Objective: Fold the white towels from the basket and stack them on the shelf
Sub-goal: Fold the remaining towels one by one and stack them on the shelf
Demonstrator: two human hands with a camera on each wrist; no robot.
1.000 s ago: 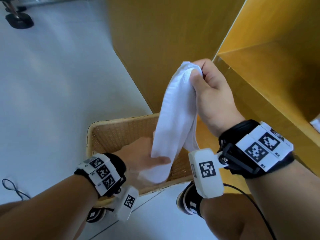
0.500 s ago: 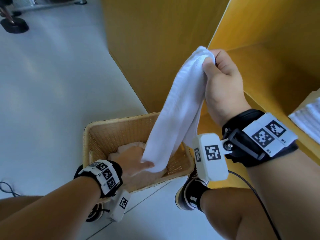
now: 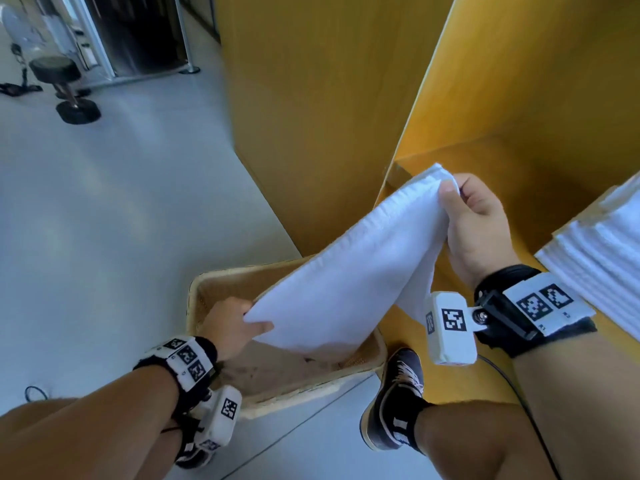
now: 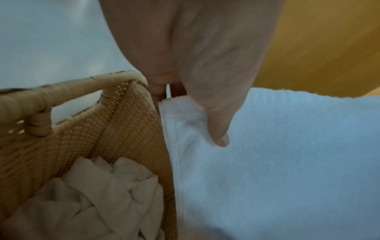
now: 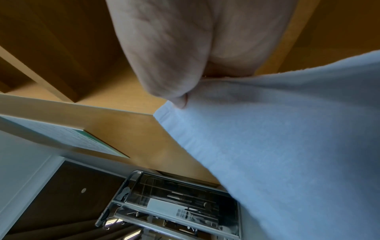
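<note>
Two hands on one white towel (image 3: 349, 282), held in the air above the wicker basket (image 3: 204, 289). Right hand (image 3: 476, 223) high beside the yellow shelf unit (image 3: 512, 161), thumb and curled fingers clamped on the upper end. Left hand (image 3: 230, 322) low over the basket mouth, thumb (image 4: 221, 138) pressed on top of the hemmed edge, fingers underneath and pinching. Towel slung on a slant between the two grips, sagging in the middle, a loose flap (image 3: 420, 289) hanging below the right hand.

Judged step: spreading the towel ahead of the first fold. Advised: find the true corners at both ends, not bunched cloth; draw the hands apart until the sag goes; level the two grips; bring hem to hem and check edge alignment before creasing. Loose flap to be gathered in first, or the fold likely to come out crooked. Keep the lower edge out of the basket to avoid snagging on the rim.

Containers. Basket: on the floor against the shelf unit, holding more crumpled pale cloth (image 4: 86, 199), probably further towels, count not readable in the dim wrist view. Shelf: a stack of folded white towels (image 3: 602, 244) at the right edge of the head view, only partly in frame.
</note>
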